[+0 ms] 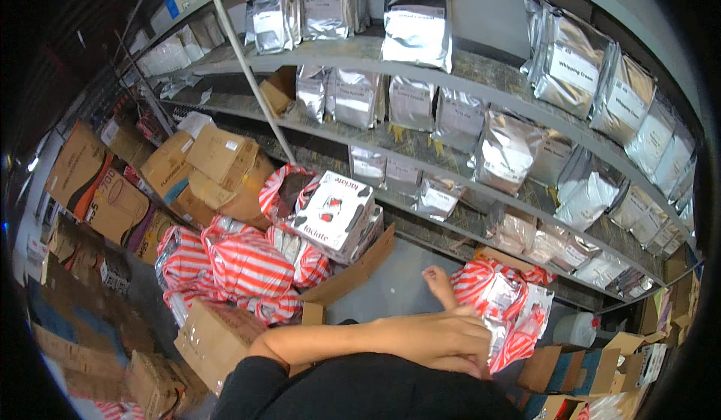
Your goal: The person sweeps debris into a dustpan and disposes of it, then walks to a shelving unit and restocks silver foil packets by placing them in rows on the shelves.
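Here the left hand [451, 337] lies sideways — grip clenched on a striped bag [499, 300].

- One bare forearm [338, 339] crosses the lower frame, elbow at left, wrist at right.
- Its hand [451, 337] lies palm-down, fingers curled; thumb raised.
- Which arm: apparently the left, unconfirmed.
- Second hand not visible.

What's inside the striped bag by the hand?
The red-and-white striped bag is open at the top; white packets with red print show at its mouth. The left hand rests against it and covers its lower left side; the contents deeper down are hidden.
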The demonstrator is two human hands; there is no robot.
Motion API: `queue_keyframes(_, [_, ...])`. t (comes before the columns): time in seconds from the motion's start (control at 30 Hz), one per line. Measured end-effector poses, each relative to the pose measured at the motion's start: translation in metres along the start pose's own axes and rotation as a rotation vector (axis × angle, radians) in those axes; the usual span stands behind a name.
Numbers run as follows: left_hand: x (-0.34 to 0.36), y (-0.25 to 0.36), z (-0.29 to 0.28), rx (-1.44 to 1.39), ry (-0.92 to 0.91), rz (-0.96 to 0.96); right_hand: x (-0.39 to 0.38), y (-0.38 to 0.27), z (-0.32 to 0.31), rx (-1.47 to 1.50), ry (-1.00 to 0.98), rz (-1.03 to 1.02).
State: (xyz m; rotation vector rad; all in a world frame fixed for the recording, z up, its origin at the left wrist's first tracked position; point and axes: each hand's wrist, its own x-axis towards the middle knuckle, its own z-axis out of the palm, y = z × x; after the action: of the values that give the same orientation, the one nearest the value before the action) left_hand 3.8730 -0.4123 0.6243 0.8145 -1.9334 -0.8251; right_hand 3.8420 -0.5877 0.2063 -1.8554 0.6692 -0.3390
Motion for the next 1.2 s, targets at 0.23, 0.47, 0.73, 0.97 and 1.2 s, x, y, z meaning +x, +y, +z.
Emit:
queue_keyframes(0.23, [-0.073, -0.088, -0.142, 0.212, 0.35, -0.31, 0.011, -0.086, 0.03, 0.417, -0.141, 0.053])
queue_keyframes(0.47, [-0.082, -0.078, -0.353, 0.403, 0.783, -0.346, 0.128, -0.403, -0.126, 0.03, 0.515, -0.714])
queue_keyframes(0.73, [-0.009, -0.148, -0.555, 0.634, 0.685, -0.262, 0.33, -0.501, -0.236, -0.026, 0.454, -0.516])
queue_keyframes(0.97, [-0.004, -0.189, -0.598, 0.923, 0.612, -0.172, 0.422, -0.5, -0.248, -0.337, 0.42, -0.345])
queue_keyframes(1.2, [-0.111, -0.162, -0.655, 1.247, 0.934, -0.391, 0.401, -0.505, -0.242, -0.652, 0.478, -0.417])
